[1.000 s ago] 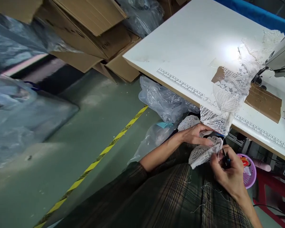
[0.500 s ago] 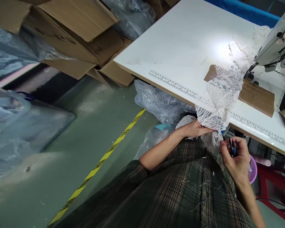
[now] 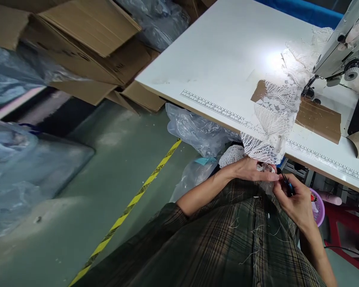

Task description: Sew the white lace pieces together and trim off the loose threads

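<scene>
White lace fabric (image 3: 277,107) runs from beside the sewing machine (image 3: 338,52) over the table's front edge to my lap. My left hand (image 3: 254,169) is closed on the hanging end of the lace, just below that edge. In my right hand (image 3: 293,197) is a pair of thread snips (image 3: 287,182), dark with blue on them. Their tips point up and left at the lace beside my left fingertips. The two hands almost meet, and whether the blades touch the lace I cannot tell.
The white table (image 3: 215,59) has printed rulers along its front edge. Brown tape (image 3: 320,119) lies near the needle. Cardboard boxes (image 3: 86,48) and plastic bags (image 3: 197,127) stand left of and under the table. At right are a purple basket (image 3: 318,209) and a red stool (image 3: 341,227).
My left hand has shifted right along the lace, its thumb now stretched toward the right hand. The snips have tilted left and come close to the left fingertips. The view has turned slightly.
</scene>
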`<state>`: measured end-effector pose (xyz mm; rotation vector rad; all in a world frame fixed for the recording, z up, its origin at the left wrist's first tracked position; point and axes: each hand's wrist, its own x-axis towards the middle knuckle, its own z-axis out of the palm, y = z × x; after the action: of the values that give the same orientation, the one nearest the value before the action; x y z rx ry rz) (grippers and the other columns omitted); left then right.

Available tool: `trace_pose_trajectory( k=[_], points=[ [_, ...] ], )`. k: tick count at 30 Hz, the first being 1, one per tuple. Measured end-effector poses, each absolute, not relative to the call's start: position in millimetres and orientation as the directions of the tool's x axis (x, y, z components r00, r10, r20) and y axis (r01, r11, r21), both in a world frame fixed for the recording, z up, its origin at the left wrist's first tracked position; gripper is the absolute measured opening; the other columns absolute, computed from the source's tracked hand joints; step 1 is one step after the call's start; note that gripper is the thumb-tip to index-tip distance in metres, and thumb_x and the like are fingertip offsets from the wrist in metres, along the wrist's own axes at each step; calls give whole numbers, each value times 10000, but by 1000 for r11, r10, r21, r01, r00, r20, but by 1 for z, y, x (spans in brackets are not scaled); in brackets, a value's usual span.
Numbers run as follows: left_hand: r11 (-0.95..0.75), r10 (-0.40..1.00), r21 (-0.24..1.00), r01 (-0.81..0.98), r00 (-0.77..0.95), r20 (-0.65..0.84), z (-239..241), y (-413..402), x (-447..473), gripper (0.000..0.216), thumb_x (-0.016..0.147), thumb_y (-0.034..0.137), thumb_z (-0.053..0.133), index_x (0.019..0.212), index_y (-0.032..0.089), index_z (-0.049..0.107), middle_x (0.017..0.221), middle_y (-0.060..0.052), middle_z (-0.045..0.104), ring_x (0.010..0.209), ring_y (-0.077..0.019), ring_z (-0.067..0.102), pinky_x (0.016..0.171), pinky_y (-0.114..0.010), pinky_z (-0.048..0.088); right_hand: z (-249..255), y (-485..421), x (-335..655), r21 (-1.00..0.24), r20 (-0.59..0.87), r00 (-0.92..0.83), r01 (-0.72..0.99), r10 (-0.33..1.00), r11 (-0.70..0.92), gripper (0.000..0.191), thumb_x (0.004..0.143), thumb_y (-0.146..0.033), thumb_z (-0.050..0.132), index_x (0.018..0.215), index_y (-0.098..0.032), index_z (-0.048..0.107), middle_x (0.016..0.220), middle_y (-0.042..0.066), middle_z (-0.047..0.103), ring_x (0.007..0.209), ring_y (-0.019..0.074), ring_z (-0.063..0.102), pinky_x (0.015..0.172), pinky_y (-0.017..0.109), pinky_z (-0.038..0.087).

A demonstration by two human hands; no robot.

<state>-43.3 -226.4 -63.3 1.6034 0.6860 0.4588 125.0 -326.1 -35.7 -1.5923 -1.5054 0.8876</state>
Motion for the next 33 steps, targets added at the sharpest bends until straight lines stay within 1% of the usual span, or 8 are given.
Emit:
trace_pose_trajectory(
  k=[4, 6, 8, 11, 15, 20, 27, 33],
  points=[
    [-34, 699, 997, 63, 715, -21, -61, -229, -45, 366, 823, 490, 703, 850, 128, 744, 799, -48, 716, 761, -147, 649, 735, -236, 518, -37, -325, 130, -898, 9, 46, 439, 999, -12, 156, 840, -341, 620, 817, -195, 670, 598, -38, 564, 487, 87, 421, 473, 219, 367],
    [-13, 718, 999, 34, 696, -14, -58, -232, -53, 346, 832, 462, 695, 869, 123, 756, 841, -67, 745, 776, -147, 671, 719, -221, 513, -40, -324, 132, -934, -42, 63, 351, 997, -62, 259, 895, -431, 574, 888, -195, 680, 658, -13, 609, 513, 102, 455, 475, 228, 379],
    [-15, 722, 1000, 18, 692, -2, -52, -236, -65, 306, 830, 422, 704, 861, 124, 766, 834, -74, 761, 755, -143, 686, 693, -207, 507, -44, -323, 133, -965, -95, 62, 240, 994, -107, 427, 964, -530, 439, 934, -190, 695, 672, 5, 622, 510, 113, 459, 463, 239, 376],
    [-35, 739, 999, -10, 673, 32, -43, -245, -90, 271, 813, 403, 728, 798, 137, 778, 767, -72, 762, 699, -144, 693, 667, -205, 506, -47, -320, 125, -978, -145, -41, 155, 989, -137, 589, 985, -614, 329, 884, -180, 715, 616, 4, 586, 482, 115, 435, 441, 248, 354],
    [4, 766, 1000, 6, 642, -7, -39, -257, -117, 284, 804, 411, 735, 754, 134, 777, 721, -80, 754, 655, -154, 685, 634, -218, 502, -49, -311, 104, -972, -128, -252, 225, 959, -71, 583, 967, -648, 369, 793, -185, 678, 607, -13, 535, 505, 110, 419, 468, 246, 347],
    [85, 841, 989, 122, 524, -137, -46, -262, -123, 359, 798, 474, 732, 846, 120, 765, 842, -88, 763, 777, -175, 695, 696, -234, 514, -50, -300, 87, -940, -120, -364, 341, 924, 12, 585, 981, -649, 309, 648, -208, 503, 573, -29, 464, 519, 110, 390, 497, 251, 330],
    [114, 826, 983, 146, 536, -175, -52, -263, -123, 385, 797, 492, 727, 883, 119, 764, 854, -78, 756, 811, -176, 690, 723, -237, 511, -55, -293, 79, -926, -113, -348, 377, 930, 29, 531, 983, -610, 338, 663, -213, 489, 573, -44, 422, 530, 109, 381, 516, 250, 318],
    [202, 858, 975, 93, 463, -222, -56, -264, -117, 360, 778, 481, 730, 808, 122, 748, 790, -53, 732, 743, -147, 648, 680, -222, 487, -67, -295, 73, -953, -87, -216, 301, 972, -19, 549, 943, -673, 378, 674, -214, 515, 578, -43, 424, 535, 111, 355, 494, 245, 301]
  ],
)
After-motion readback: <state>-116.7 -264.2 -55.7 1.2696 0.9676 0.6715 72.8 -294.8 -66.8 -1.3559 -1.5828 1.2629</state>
